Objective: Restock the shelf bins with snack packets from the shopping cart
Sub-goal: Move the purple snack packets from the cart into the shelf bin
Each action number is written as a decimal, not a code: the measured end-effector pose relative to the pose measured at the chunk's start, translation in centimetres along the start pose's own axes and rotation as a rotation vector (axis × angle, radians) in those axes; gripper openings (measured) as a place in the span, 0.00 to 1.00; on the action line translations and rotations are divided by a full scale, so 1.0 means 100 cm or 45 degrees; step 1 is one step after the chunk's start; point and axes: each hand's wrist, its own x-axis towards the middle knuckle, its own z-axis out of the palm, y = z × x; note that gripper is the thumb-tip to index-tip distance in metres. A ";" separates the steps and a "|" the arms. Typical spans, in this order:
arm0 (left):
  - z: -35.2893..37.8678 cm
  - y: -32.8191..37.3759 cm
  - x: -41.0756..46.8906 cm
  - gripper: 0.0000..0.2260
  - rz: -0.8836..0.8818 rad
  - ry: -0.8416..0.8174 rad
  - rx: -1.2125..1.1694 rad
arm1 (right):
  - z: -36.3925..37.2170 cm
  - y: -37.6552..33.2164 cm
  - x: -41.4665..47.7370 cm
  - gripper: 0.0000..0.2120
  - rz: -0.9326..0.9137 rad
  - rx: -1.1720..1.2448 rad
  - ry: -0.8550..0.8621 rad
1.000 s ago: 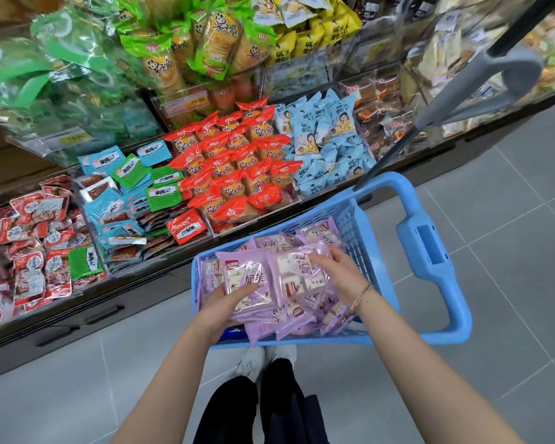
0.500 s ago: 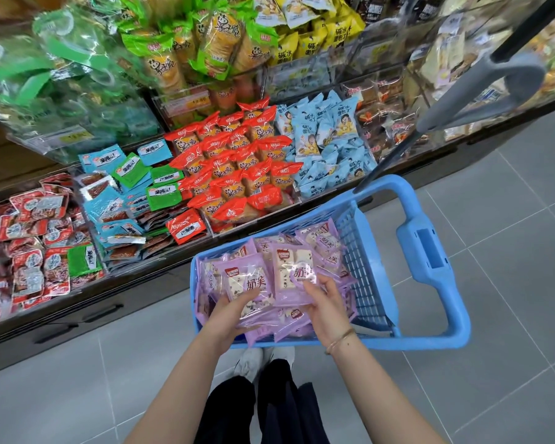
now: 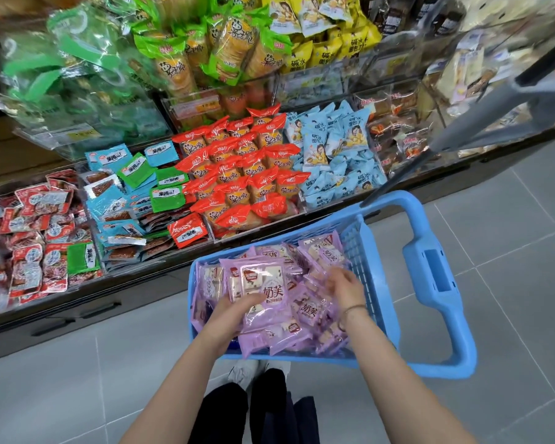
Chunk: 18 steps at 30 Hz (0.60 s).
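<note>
One blue cart point(image 3: 434, 283), left hand point(image 3: 229, 315) gripping stacked purple packets point(image 3: 263, 283), right hand point(image 3: 346, 286) blurred among loose packets point(image 3: 314, 310), its grasp indeterminate

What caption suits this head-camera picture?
Left hand holds purple snack packets, right hand reaches among them, in a blue plastic cart.

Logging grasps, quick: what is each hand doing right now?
Left hand: grips a purple packet, thumb on top.
Right hand: blurred, down in the cart; cannot tell.
</note>
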 end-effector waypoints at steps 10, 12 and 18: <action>-0.028 -0.015 0.002 0.40 0.063 0.143 -0.243 | 0.018 -0.006 0.095 0.34 0.382 -0.210 0.140; -0.031 -0.018 0.000 0.34 0.069 0.147 -0.286 | 0.020 -0.007 0.091 0.29 0.371 -0.304 -0.006; -0.040 -0.016 -0.012 0.31 0.039 0.150 -0.353 | 0.011 -0.014 0.066 0.18 0.270 -0.121 0.070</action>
